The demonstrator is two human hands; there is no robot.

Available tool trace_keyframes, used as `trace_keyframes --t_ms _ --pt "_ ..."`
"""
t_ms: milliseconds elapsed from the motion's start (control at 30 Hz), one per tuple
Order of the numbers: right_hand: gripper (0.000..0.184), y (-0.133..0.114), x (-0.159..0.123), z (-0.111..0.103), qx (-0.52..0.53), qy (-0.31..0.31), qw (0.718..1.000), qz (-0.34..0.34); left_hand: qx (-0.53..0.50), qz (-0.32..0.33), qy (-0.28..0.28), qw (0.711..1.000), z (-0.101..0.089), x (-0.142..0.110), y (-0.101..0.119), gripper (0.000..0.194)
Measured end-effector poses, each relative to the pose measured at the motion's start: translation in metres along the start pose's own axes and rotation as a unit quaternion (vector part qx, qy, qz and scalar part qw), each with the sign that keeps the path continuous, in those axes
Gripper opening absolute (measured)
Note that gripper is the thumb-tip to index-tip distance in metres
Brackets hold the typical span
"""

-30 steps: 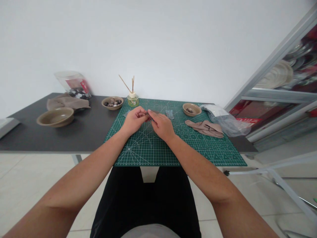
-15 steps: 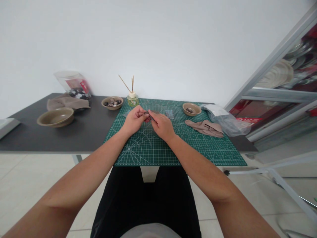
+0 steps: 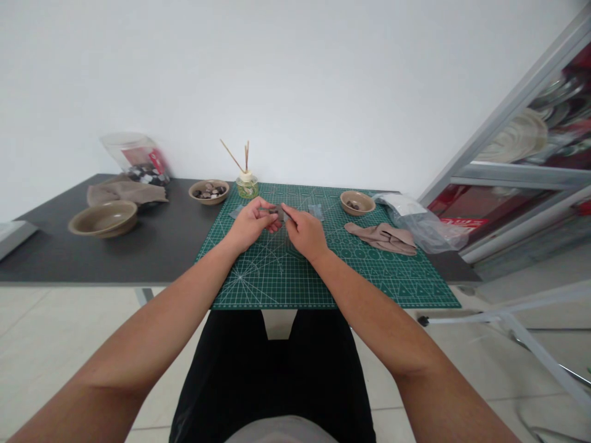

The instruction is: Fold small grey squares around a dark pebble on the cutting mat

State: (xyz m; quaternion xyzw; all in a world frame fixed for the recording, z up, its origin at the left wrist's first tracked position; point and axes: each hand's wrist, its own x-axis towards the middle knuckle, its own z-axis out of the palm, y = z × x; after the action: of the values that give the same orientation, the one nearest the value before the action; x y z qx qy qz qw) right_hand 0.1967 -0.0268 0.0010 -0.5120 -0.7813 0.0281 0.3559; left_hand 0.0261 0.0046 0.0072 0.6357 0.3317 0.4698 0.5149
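Note:
Over the green cutting mat [image 3: 258,289], my two hands meet. Thumb and fingers of my left hand [image 3: 252,224] are closed on a small dark grey-brown piece [image 3: 279,211], which looks like a stone. My right hand [image 3: 307,234] is closed against the piece's right side, thumb and forefinger pressed to it; its other fingers are partly hidden. Small clear plastic packets lie by the hands, one packet [image 3: 316,211] just beyond my right hand. Beyond my left hand, a brown bowl [image 3: 221,198] holds several dark, brown and pale stone-like pieces.
A reed diffuser [image 3: 247,184] stands at the mat's back left. To the right are a small bowl [image 3: 364,209] with a few dark pieces, a taupe cloth [image 3: 388,239] and a plastic bag [image 3: 427,231]. Leftward sit another bowl [image 3: 104,224], a cloth [image 3: 120,192] and a clear container [image 3: 120,147].
My right hand's fingers have shifted slightly right on the small dark piece, and more of it shows between the hands. The bowls and cloths stay where they were.

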Motion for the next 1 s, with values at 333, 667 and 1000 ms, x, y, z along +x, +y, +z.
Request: trace_keyframes --t_ms 333,667,1000 --pt "0.039 -0.002 0.001 -0.001 -0.015 -0.020 0.999 -0.024 0.058 -0.029 0.000 0.998 0.001 0.000 0.003 0.019" --pt "0.038 -0.009 0.004 -0.001 -0.033 -0.081 0.996 -0.011 0.197 -0.023 -0.016 0.980 -0.002 -0.001 0.001 0.019" --pt "0.027 -0.013 0.004 -0.004 -0.066 -0.104 0.992 0.008 0.256 -0.009 -0.012 0.967 -0.003 0.000 0.002 0.021"
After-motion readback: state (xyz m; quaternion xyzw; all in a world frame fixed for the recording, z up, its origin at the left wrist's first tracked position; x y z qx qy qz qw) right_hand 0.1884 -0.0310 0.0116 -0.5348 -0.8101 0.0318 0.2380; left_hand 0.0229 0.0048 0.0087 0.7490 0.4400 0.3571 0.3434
